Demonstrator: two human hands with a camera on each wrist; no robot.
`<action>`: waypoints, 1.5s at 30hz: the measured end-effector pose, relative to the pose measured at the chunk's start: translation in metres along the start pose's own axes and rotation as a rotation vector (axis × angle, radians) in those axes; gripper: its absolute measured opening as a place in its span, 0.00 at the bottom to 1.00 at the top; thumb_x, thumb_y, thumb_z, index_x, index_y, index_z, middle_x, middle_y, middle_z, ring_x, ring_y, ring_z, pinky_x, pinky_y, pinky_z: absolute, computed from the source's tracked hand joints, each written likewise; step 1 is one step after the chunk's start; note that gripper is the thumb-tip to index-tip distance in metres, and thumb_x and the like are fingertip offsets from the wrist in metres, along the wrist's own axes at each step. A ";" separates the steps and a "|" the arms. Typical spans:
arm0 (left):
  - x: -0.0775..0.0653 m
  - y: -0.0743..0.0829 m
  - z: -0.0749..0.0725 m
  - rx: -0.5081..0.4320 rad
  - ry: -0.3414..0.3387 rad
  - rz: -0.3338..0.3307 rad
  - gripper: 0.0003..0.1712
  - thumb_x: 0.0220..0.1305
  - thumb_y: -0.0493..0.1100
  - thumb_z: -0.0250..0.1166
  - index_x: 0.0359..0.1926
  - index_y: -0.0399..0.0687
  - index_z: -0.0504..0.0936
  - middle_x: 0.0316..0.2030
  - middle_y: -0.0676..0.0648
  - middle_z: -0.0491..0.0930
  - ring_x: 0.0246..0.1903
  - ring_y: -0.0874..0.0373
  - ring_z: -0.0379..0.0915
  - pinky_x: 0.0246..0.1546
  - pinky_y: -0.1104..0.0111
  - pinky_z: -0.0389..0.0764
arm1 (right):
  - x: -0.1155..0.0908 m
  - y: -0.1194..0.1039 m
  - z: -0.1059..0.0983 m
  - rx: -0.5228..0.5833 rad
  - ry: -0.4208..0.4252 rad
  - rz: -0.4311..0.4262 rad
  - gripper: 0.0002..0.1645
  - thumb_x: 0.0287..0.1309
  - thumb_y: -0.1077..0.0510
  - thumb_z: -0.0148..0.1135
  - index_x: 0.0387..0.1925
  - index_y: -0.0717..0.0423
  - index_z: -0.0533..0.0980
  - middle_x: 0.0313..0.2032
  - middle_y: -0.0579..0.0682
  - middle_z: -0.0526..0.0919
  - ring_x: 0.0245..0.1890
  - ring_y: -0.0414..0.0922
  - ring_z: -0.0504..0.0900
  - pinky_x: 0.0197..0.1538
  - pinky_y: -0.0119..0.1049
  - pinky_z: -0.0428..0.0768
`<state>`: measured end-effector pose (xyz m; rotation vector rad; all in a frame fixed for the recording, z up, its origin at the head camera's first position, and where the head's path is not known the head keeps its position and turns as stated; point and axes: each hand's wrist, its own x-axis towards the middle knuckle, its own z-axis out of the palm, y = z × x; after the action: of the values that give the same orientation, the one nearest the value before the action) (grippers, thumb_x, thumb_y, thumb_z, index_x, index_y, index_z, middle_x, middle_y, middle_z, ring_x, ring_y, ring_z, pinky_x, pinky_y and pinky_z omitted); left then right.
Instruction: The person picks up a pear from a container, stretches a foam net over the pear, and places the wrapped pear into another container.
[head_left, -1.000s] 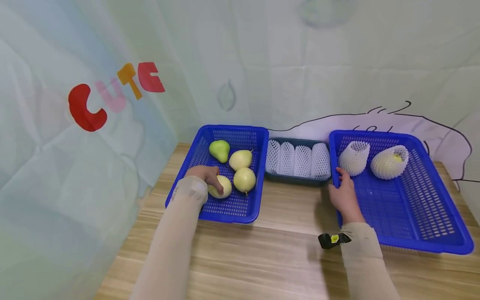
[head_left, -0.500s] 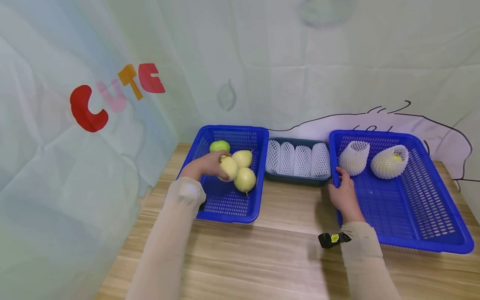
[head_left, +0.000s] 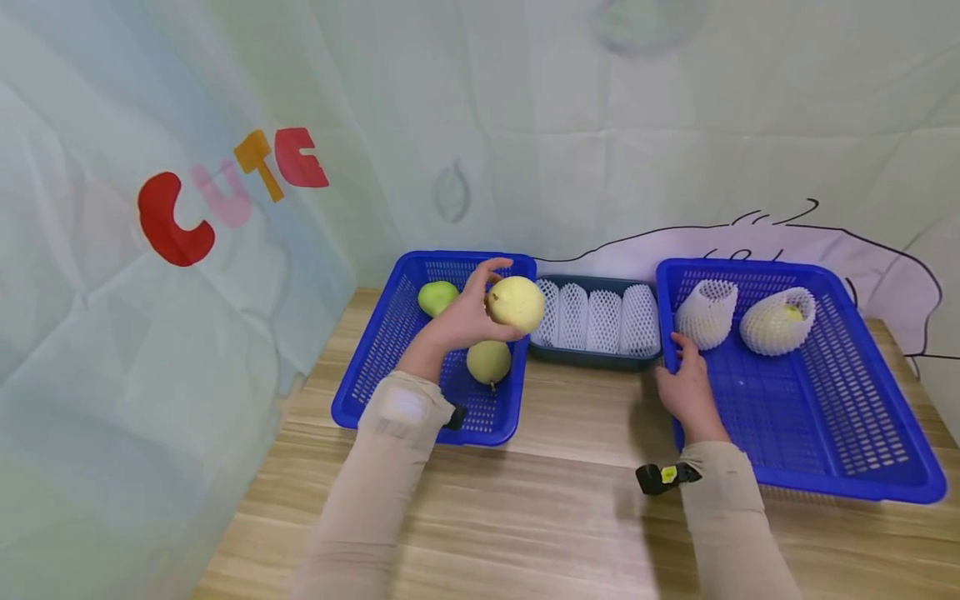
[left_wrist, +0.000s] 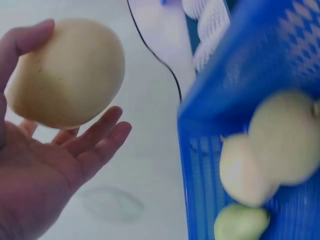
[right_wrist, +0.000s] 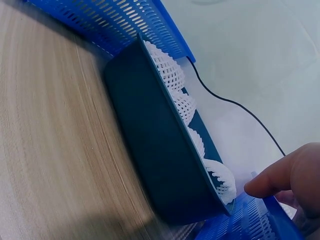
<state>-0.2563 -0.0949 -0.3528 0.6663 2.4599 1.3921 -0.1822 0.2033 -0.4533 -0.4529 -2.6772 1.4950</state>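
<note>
A round pale-yellow pear (head_left: 516,303) is in my left hand (head_left: 467,319), held between thumb and fingers over the right side of the left blue basket (head_left: 517,400). In the left wrist view this pear (left_wrist: 75,75) is raised, with the fingers beneath it. Inside that basket lie a green pear (head_left: 437,297) and a yellow pear (head_left: 489,362); another yellow pear (left_wrist: 242,170) shows in the left wrist view but is hidden behind my hand in the head view. My right hand (head_left: 686,392) grips the left rim of the right blue basket (head_left: 787,442).
Between the baskets stands a dark green tray (head_left: 592,359) of several white foam net sleeves (head_left: 604,322). Two net-wrapped pears (head_left: 777,322) sit at the back of the right basket. A printed cloth backdrop (head_left: 570,167) hangs behind the wooden table (head_left: 570,517).
My left hand has picked up the pear from the left basket and moved it up and to the right. My right hand has stayed at the right basket's rim.
</note>
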 end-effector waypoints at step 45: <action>0.012 0.000 0.151 -0.233 0.300 -0.125 0.42 0.41 0.42 0.76 0.59 0.50 0.65 0.54 0.46 0.61 0.52 0.53 0.62 0.54 0.63 0.66 | 0.002 -0.001 -0.001 0.037 0.012 0.037 0.32 0.65 0.59 0.42 0.68 0.61 0.50 0.60 0.72 0.56 0.60 0.66 0.57 0.60 0.58 0.57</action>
<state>-0.2045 0.0237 -0.4307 0.2634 2.4446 1.8008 -0.1845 0.2039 -0.4525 -0.5097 -2.6418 1.5436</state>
